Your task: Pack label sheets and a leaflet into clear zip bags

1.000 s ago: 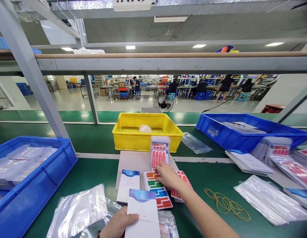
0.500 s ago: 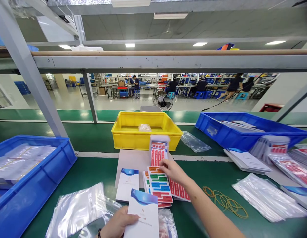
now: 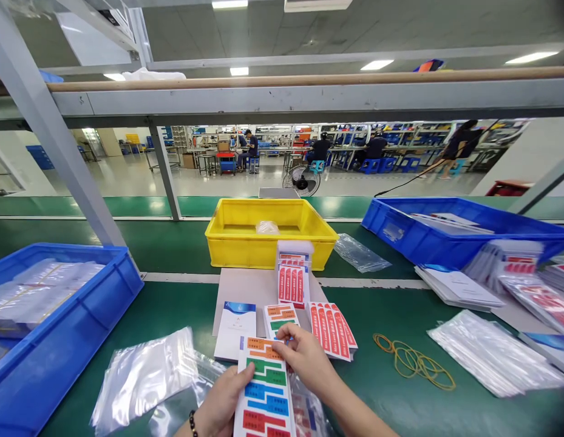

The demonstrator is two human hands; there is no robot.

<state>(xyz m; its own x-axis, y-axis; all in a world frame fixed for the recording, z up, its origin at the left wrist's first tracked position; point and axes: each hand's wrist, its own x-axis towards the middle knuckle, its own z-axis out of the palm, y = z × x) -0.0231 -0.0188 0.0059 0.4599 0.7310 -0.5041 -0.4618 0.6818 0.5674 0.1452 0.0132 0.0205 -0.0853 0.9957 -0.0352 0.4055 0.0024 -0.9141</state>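
Observation:
My left hand [image 3: 224, 394] grips a white booklet along its left side, thumb on top. Over that booklet lies a sticker sheet [image 3: 265, 388] with orange, green, blue and red labels. My right hand [image 3: 304, 355] pinches this sheet at its upper right edge. Just behind are another coloured sticker sheet [image 3: 280, 315] and a white booklet with a blue top [image 3: 236, 331]. Red sticker sheets [image 3: 332, 331] are fanned out to the right, and a further red stack [image 3: 293, 282] leans by the yellow bin. Plastic bags [image 3: 304, 409] lie partly hidden beneath my hands.
A yellow bin [image 3: 270, 249] stands ahead, with blue bins at left [image 3: 81, 346] and right [image 3: 418, 243]. Clear bags [image 3: 145, 376] lie at left and more bags [image 3: 495, 355] at right. Rubber bands [image 3: 413, 361] rest nearby. Several people sit or stand far behind.
My right hand has lifted the coloured sticker sheet from the pile and brought it toward me onto the booklet in my left hand. The view has tilted slightly down.

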